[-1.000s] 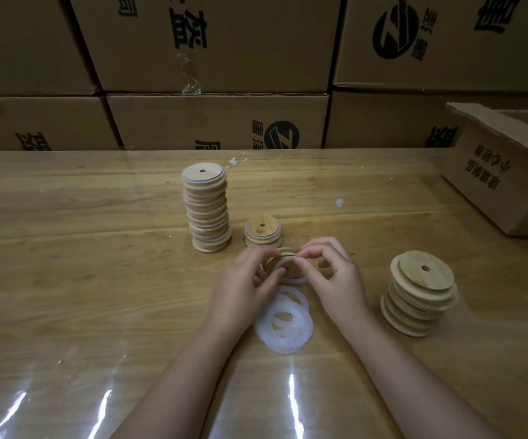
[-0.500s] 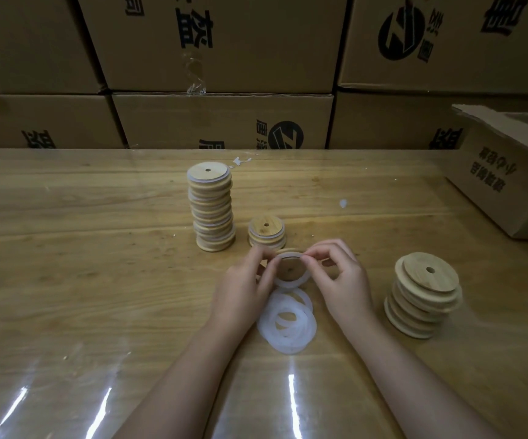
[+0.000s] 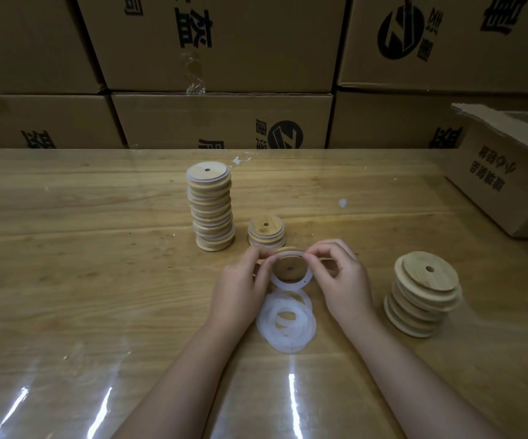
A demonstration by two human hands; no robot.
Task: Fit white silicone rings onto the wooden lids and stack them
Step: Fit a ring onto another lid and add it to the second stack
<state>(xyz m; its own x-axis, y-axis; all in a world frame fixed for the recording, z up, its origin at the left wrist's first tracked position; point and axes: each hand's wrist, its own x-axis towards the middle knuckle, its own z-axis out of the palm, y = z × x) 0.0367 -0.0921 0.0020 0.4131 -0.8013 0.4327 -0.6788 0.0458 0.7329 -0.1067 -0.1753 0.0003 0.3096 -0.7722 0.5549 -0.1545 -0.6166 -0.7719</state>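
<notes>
Three lid stacks stand on the wooden table (image 3: 82,264). Tall stack (image 3: 212,210) is far left of centre, with white edges showing between its lids. Short stack (image 3: 266,232) is just right of it, a few lids high. Leaning stack (image 3: 424,296) of bare wooden lids is at the right, well apart from both, layers slid off-centre.

Both hands work just near of the short stack. Left hand (image 3: 240,289) and right hand (image 3: 342,280) each pinch the far rim of one silicone ring (image 3: 291,286), thumb and forefinger curled on it. A wooden lid (image 3: 289,267) shows through the ring's hole, tilted toward the camera. Fingers hide the lid's left and right edges, so I cannot tell whether the ring is seated there.

Loose ring pile (image 3: 288,343) lies flat on the table just near of the held lid, between the wrists.

Open cardboard box (image 3: 503,172) is at far right with a flap up; its inside is out of sight. Stacked cartons (image 3: 224,42) wall off the far table edge. Clear film covers the tabletop, with glare streaks along the near side.
</notes>
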